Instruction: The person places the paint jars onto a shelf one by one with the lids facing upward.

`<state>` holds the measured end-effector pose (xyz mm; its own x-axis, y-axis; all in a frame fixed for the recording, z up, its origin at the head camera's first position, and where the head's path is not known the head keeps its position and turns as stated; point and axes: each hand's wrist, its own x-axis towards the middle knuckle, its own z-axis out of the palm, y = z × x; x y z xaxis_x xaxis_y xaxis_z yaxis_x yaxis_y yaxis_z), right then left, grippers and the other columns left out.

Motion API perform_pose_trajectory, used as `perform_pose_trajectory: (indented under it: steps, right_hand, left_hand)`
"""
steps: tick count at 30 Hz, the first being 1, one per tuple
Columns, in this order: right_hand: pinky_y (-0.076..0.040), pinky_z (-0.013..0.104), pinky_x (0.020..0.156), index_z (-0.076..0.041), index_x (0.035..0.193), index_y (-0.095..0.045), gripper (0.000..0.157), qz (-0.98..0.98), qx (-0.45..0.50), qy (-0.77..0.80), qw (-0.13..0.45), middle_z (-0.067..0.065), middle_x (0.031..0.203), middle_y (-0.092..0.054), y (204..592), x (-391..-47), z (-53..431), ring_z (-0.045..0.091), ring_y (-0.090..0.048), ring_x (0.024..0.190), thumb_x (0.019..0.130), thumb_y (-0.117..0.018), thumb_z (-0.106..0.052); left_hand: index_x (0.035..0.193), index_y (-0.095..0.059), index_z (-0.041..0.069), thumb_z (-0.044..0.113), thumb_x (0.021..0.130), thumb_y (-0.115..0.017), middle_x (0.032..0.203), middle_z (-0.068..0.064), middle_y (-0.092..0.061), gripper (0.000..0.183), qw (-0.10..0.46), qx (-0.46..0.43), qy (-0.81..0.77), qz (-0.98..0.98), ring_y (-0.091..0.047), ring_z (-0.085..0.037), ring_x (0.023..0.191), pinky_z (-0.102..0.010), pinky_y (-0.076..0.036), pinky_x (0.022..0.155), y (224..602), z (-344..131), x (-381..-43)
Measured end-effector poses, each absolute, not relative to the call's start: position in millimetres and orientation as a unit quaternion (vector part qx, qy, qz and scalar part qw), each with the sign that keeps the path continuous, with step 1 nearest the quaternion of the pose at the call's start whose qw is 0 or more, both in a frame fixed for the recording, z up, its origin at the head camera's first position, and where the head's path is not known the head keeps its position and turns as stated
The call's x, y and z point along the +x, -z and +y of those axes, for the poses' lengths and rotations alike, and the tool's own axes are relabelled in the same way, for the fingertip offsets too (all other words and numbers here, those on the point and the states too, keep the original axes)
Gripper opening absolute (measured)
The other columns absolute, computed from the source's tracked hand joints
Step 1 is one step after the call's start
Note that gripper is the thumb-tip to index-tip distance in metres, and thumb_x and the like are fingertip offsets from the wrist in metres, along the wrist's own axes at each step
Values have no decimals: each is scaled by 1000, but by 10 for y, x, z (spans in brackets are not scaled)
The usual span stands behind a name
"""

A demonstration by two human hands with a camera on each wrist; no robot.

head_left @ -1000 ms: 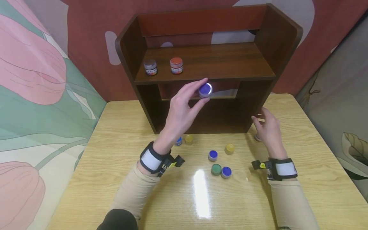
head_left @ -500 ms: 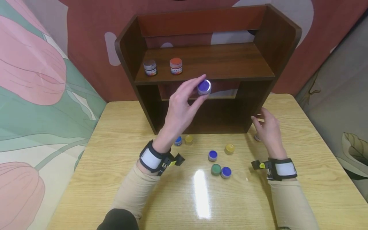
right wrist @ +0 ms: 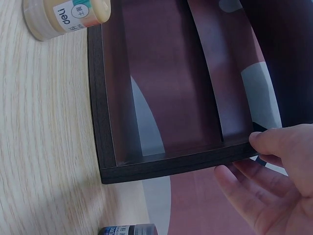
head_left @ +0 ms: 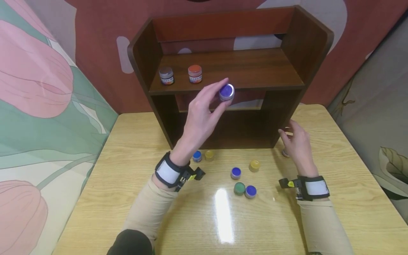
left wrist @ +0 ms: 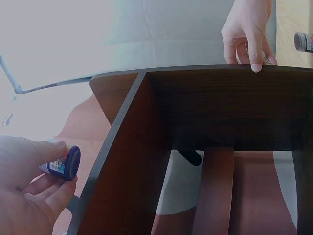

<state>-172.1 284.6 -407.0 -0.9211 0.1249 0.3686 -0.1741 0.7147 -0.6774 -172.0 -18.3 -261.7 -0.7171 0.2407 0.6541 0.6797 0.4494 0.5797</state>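
My left hand (head_left: 199, 118) pinches a small paint jar with a blue-violet lid (head_left: 226, 92) between thumb and fingers. In the head view this jar overlaps the front edge of the upper board of a dark brown wooden shelf (head_left: 248, 67). The left wrist view shows the label and dark lid of the held jar (left wrist: 72, 162), beside the shelf. My right hand (head_left: 297, 145) grips the shelf's right side panel, thumb at the front edge and fingers on the outer face, as the right wrist view shows (right wrist: 279, 176). A grey-lidded jar (head_left: 167, 75) and an orange-lidded jar (head_left: 195, 74) stand on the upper board.
On the wooden table (head_left: 127, 212) before the shelf stand blue-lidded jars (head_left: 236, 173), yellow ones (head_left: 254, 165) and a green one (head_left: 239, 188). Another jar (head_left: 285, 153) is partly hidden by my right hand. Patterned cloth (head_left: 95, 35) hangs behind and at the sides.
My left hand has risen slightly with the paint jar, toward the upper board's edge. The right hand keeps its place on the side panel.
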Motion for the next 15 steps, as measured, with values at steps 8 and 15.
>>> perform_pose_trajectory:
  steps: [8,15]
  right_hand:
    - [-56,57,86,2,131,-55,35,-904,16,-378,200,27,122,-64,4074,-1725,2848,44,-65,110,99,-59,-11]
    - [-56,57,86,2,131,-56,35,-903,16,-379,201,26,123,-64,4074,-1725,2849,44,-65,111,99,-59,-11]
  left_hand:
    - [143,-54,12,20,93,-70,140,-7,-62,53,250,-277,435,-819,-57,-15,131,-20,-45,110,2577,-158,-1772]
    - [144,-54,13,21,94,-69,140,-7,-61,53,245,-272,435,-823,-57,-14,132,-17,-43,110,2541,-136,-1816]
